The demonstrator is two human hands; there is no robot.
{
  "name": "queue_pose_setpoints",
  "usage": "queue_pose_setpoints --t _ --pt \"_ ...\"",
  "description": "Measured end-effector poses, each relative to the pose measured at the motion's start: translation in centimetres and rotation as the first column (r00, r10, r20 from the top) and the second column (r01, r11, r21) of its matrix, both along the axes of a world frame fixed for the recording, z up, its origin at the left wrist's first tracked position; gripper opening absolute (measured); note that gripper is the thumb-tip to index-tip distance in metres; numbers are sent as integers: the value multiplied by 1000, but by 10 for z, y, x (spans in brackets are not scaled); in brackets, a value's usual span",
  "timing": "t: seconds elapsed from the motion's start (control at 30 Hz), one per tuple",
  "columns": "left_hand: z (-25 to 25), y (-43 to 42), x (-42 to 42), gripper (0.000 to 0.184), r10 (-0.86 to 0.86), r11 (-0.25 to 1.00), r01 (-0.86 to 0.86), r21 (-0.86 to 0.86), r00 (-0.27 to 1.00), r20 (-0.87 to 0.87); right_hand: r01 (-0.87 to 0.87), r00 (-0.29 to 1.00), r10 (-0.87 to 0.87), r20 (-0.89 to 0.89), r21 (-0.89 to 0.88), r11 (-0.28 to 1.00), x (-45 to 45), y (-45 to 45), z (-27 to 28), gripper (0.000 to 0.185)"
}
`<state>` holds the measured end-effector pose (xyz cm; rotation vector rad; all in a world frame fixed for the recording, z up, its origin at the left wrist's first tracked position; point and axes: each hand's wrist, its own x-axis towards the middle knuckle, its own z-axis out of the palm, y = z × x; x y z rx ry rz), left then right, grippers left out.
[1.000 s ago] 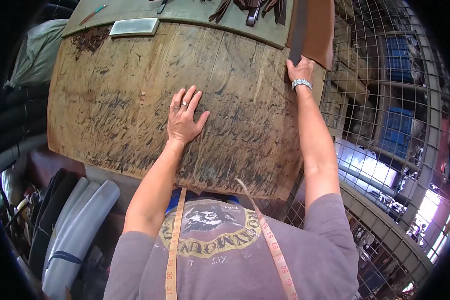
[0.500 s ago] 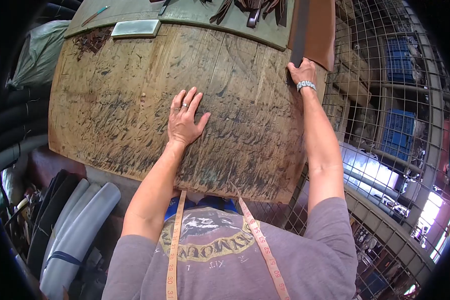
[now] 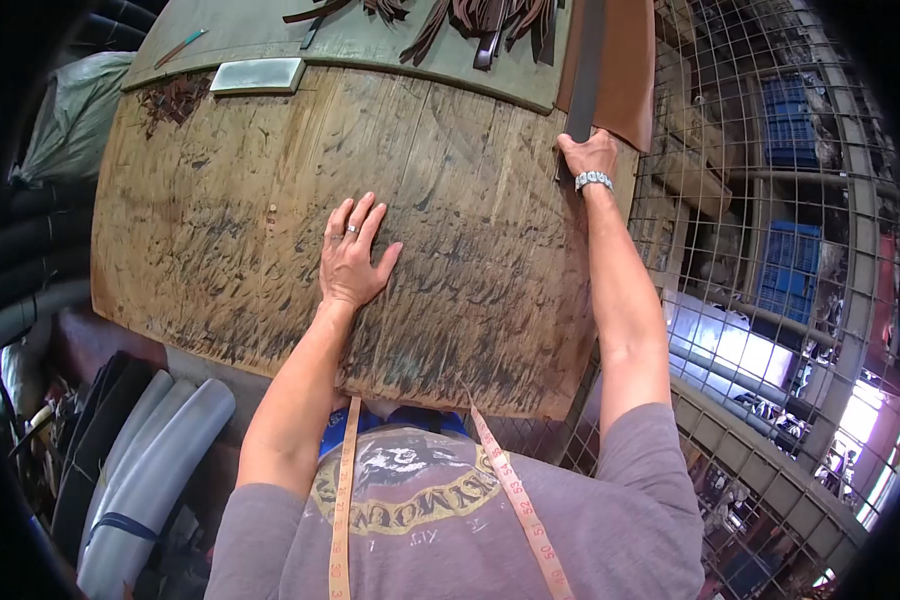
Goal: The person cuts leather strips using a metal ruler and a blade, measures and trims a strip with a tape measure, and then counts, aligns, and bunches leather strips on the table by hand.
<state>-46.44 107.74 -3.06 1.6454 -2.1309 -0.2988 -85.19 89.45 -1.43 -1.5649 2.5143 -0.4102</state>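
My left hand (image 3: 353,255) lies flat on the worn wooden tabletop (image 3: 450,240), fingers stretched forward and thumb out to the side. Nothing is in it. At the table's right side, my right hand (image 3: 590,158) grips the near end of a long dark flat strip (image 3: 586,70), with the thumb on its left. The strip's material is unclear. Underneath and beside it is a brown sheet (image 3: 625,80) that looks like leather. Some of the right fingers are hidden from view.
A green mat (image 3: 370,50) at the back holds dark leather strips (image 3: 485,30) and a teal pen-like tool (image 3: 180,48). A pale block (image 3: 257,76) sits near brown scraps (image 3: 175,100). Wire mesh (image 3: 730,200) borders the right. Plastic rolls (image 3: 160,480) stand lower left. A measuring tape (image 3: 518,500) hangs over my shirt.
The whole view has shifted slightly, so the table and both hands appear lower and farther left. My left hand stays flat and my right still grips the strip's end.
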Motion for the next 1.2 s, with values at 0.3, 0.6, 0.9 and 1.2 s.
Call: queue_pose_setpoints --t 0.3,0.6,0.9,1.2 --pt "12 0 -1 65 -37 999 37 -12 998 -46 64 982 -37 187 -136 989 -19 -18 -29 76" --pt "19 0 -4 65 -28 1000 28 11 999 -22 194 914 -159 373 -57 979 -4 -17 1 61" --pt "13 -1 -4 68 -13 1000 13 9 1000 3 376 849 -224 479 -250 892 8 18 0 42" --pt "17 0 -7 68 -3 1000 3 22 1000 0 429 827 -254 501 -271 862 13 82 -6 44"
